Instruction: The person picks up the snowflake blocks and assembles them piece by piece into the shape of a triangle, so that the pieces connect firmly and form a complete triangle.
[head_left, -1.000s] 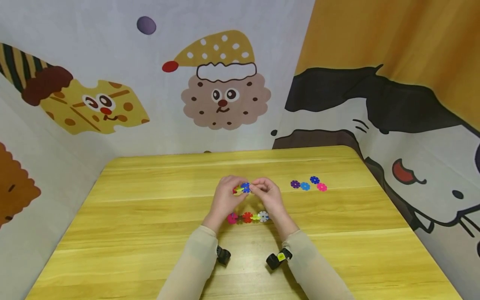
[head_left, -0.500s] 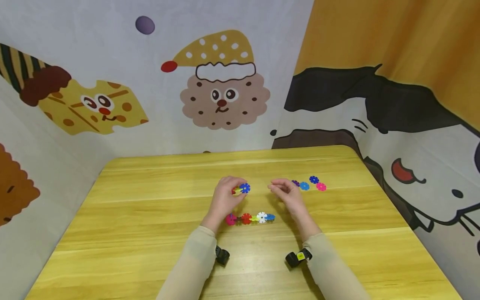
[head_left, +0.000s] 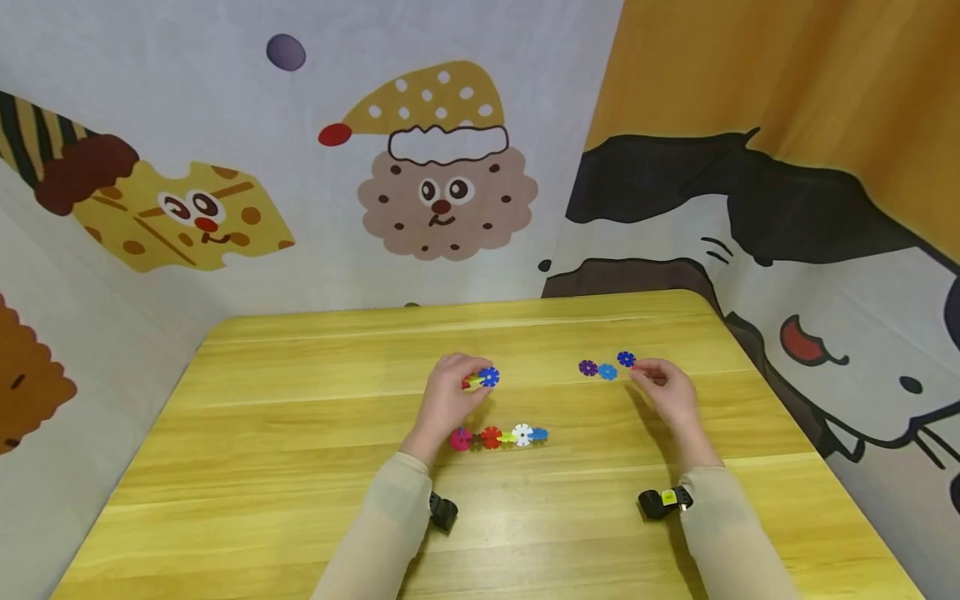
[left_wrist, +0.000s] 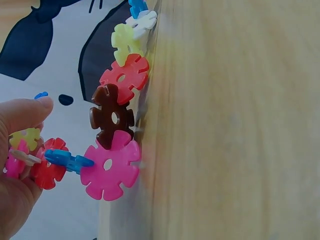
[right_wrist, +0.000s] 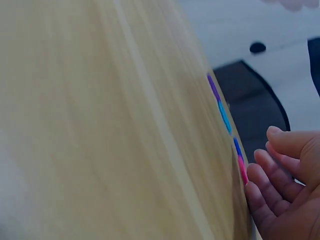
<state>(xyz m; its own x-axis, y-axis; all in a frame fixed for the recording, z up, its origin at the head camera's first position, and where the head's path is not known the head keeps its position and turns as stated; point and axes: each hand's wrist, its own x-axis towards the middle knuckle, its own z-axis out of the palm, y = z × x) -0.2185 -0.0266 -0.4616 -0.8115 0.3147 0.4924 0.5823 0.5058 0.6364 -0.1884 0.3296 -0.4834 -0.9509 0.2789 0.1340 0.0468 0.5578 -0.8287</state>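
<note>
My left hand pinches the end of a chain of snowflake-shaped plastic discs, with a blue disc showing past the fingertips. In the left wrist view a red disc and a blue disc of this chain lead to a pink disc. From there the row continues through a brown disc and on to white and blue ones. My right hand is at a loose pink disc, fingertips right by its edge and thumb apart from the fingers. In the head view the hand mostly covers that disc.
Beside the right hand lie a purple disc, a light blue disc and a dark blue disc on the wooden table. A patterned cloth hangs behind the table's far edge.
My right hand has left the chain by the left hand and moved right, to the loose discs. The left hand keeps its hold and has hardly moved.
</note>
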